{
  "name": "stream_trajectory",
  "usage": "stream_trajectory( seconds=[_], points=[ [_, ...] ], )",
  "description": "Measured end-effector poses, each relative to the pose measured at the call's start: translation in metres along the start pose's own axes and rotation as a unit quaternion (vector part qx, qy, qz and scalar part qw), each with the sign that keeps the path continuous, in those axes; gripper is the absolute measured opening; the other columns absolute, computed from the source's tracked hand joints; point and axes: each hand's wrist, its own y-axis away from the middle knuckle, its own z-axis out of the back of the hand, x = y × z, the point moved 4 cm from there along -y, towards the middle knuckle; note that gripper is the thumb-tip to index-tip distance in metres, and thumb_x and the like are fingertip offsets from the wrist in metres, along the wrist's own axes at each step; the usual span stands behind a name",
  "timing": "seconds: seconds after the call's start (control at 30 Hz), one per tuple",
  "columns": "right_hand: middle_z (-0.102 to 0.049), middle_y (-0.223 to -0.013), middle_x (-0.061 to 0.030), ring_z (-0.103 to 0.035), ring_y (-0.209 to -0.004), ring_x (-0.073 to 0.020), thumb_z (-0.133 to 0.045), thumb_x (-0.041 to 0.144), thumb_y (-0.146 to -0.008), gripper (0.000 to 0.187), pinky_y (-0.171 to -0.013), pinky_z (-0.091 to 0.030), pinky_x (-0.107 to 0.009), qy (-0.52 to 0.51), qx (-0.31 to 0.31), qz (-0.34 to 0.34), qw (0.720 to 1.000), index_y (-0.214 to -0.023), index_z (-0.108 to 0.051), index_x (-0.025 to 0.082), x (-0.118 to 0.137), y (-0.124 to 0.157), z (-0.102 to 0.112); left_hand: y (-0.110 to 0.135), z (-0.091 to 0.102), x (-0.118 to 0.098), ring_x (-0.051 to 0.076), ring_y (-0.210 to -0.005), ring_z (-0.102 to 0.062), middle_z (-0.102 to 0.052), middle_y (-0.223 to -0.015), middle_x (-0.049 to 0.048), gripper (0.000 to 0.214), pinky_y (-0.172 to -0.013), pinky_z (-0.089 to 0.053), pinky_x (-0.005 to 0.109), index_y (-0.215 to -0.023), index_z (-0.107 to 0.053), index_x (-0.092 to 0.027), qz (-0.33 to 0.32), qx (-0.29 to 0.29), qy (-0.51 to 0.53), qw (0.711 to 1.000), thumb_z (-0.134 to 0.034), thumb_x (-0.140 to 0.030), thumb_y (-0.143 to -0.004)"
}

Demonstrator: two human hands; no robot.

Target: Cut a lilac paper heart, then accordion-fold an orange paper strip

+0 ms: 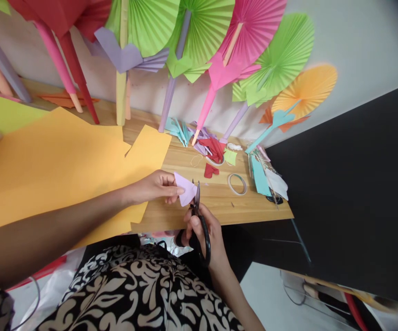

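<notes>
My left hand (157, 186) pinches a small lilac piece of paper (185, 187) above the front of the wooden table (240, 204). My right hand (204, 234) is closed round the black handles of a pair of scissors (199, 216). The scissor blades point upward and meet the right edge of the lilac paper. Large sheets of orange paper (54, 161) lie under my left forearm.
Folded paper fans in green (150, 23), pink (254, 25) and orange (305, 87) lean against the wall behind the table. Paper scraps (212, 149), a roll of tape (237, 184) and a stack of cut pieces (264, 177) lie at the right end. The table edge runs just past them.
</notes>
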Motion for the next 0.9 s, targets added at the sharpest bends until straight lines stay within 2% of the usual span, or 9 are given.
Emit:
stream_trajectory(
  seconds=[0.4,0.63,0.9],
  points=[
    [-0.044,-0.06,0.0049,-0.043,-0.052,-0.0111,-0.065,0.059,-0.088,0.039,-0.05,-0.038,-0.025,0.016,0.009,0.007,1.0,-0.097,-0.061,0.022,-0.0043,-0.0019,0.0004,-0.0007,0.0012,0.0027,0.008,-0.059,-0.057,-0.064,-0.067,0.0009,0.033,-0.058,-0.046,0.019,-0.077,-0.065,-0.011,0.003,0.002,-0.008,1.0,-0.073,-0.042,-0.083],
    [-0.042,-0.057,0.0066,-0.041,-0.046,-0.0104,-0.064,0.059,-0.088,0.04,-0.048,-0.037,-0.026,0.015,0.001,0.001,1.0,-0.104,-0.063,0.023,-0.0037,-0.0002,-0.0005,-0.0011,0.0008,0.0024,0.009,-0.059,-0.057,-0.064,-0.066,0.0008,0.033,-0.059,-0.046,0.02,-0.076,-0.065,-0.011,-0.001,0.006,-0.011,1.0,-0.073,-0.043,-0.083],
    [-0.04,-0.052,0.0071,-0.034,-0.042,-0.0084,-0.065,0.058,-0.088,0.036,-0.044,-0.039,-0.024,0.015,0.004,0.013,1.0,-0.081,-0.061,0.023,-0.0069,-0.0009,0.0011,-0.0013,0.0007,0.0012,0.008,-0.057,-0.055,-0.062,-0.063,0.0002,0.033,-0.058,-0.045,0.02,-0.071,-0.064,-0.012,-0.003,0.008,-0.015,1.0,-0.073,-0.042,-0.082]
  ],
)
